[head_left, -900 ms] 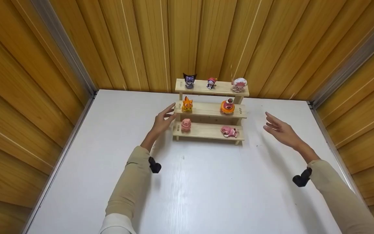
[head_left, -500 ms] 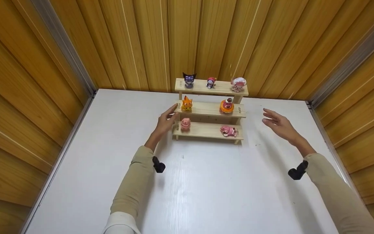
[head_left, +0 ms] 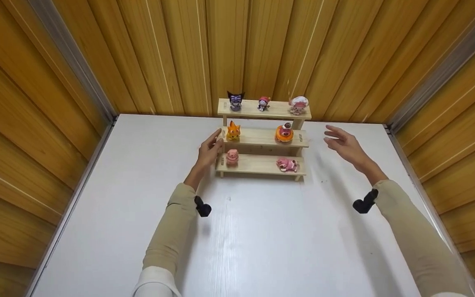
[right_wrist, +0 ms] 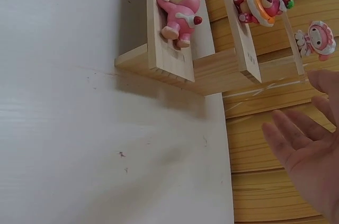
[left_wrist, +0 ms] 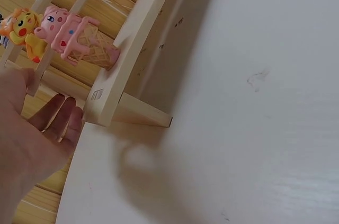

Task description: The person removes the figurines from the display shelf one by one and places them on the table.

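Observation:
A three-tier wooden display stand point(head_left: 262, 165) holds several small figurines. My left hand point(head_left: 208, 153) is at its left end, fingertips right at the end of the middle tier, fingers loosely bent. Nearest to it are an orange-and-yellow figurine point(head_left: 233, 131) and a pink bear on an ice-cream cone point(left_wrist: 79, 38). My right hand point(head_left: 346, 146) hovers to the right of the stand, apart from it, fingers spread and holding nothing. On that side are a pink bear lying down point(right_wrist: 181, 16), a bear in an orange ring point(head_left: 284, 133) and a white-hatted figurine point(head_left: 298, 105).
On the top tier also stand a black-eared figurine point(head_left: 235, 101) and a small red-capped one point(head_left: 263, 103). The white table point(head_left: 262, 235) extends in front of the stand. Wood-look panels point(head_left: 171, 57) rise behind and at both sides.
My right hand has moved forward and left, closer to the stand's right end. My left hand has come slightly closer to the middle tier's end. The view has shifted slightly.

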### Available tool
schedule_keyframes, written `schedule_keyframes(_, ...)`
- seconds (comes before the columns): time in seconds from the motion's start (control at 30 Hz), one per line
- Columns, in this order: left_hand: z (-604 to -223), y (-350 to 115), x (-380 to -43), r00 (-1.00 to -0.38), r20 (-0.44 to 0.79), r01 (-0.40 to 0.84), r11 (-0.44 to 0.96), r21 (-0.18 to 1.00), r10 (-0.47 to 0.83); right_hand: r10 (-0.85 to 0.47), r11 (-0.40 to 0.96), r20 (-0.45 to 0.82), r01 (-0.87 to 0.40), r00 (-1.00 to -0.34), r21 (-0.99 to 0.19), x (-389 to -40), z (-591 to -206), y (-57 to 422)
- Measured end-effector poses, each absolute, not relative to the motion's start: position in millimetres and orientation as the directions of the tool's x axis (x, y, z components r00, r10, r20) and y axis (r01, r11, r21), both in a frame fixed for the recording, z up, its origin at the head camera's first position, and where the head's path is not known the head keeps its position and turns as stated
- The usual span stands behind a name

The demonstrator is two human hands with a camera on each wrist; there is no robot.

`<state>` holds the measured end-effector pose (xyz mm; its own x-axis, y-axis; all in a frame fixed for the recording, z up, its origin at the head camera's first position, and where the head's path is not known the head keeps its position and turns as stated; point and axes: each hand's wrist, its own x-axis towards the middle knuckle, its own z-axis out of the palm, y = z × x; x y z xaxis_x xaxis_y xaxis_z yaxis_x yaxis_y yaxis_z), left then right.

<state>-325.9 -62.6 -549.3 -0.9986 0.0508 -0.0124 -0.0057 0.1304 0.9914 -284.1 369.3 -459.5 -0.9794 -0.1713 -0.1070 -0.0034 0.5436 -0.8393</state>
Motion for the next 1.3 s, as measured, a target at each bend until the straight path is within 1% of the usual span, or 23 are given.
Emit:
schedule_keyframes(0.2, -547, -63, -330, -1.000, 0.000, 0.004, 0.193, 0.981, 0.022, -0.162, 0.537, -0.113, 0.009, -0.980, -0.844, -302, -451, 362)
schedule_keyframes(0.4, -549, -64, -331, -1.000, -0.019, -0.016, 0.131, 0.991, 0.021, -0.147, 0.503, -0.125, 0.034, -0.981, -0.863, -321, -438, 359)
schedule_keyframes(0.5, -553, -63, -332, -0.999, -0.009, -0.006, 0.103, 0.995, 0.032, -0.135, 0.486, -0.124, 0.043, -0.983, -0.873, -327, -431, 357)
schedule_keyframes(0.7, -559, -55, -334, -0.998, 0.027, 0.030, 0.056, 0.998, 0.059, -0.098, 0.470, -0.071, 0.017, -0.993, -0.882, -330, -422, 353)
schedule_keyframes(0.9, -564, -52, -334, -0.994, 0.051, 0.057, 0.059, 0.997, 0.098, -0.044, 0.469, -0.023, 0.000, -0.999, -0.883, -338, -425, 344)
schedule_keyframes(1.07, -567, -58, -332, -0.995, 0.064, 0.067, 0.035, 0.997, 0.078, -0.052, 0.396, 0.007, -0.027, -0.999, -0.918, -347, -428, 325)
schedule_keyframes(1.17, -569, -61, -331, -0.996, 0.065, 0.067, 0.023, 0.998, 0.060, -0.056, 0.329, 0.027, -0.044, -0.998, -0.943, -349, -423, 311)
schedule_keyframes(1.3, -570, -60, -332, -0.996, 0.069, 0.069, 0.005, 0.998, 0.060, -0.051, 0.278, 0.064, -0.076, -0.997, -0.957, -348, -416, 296)
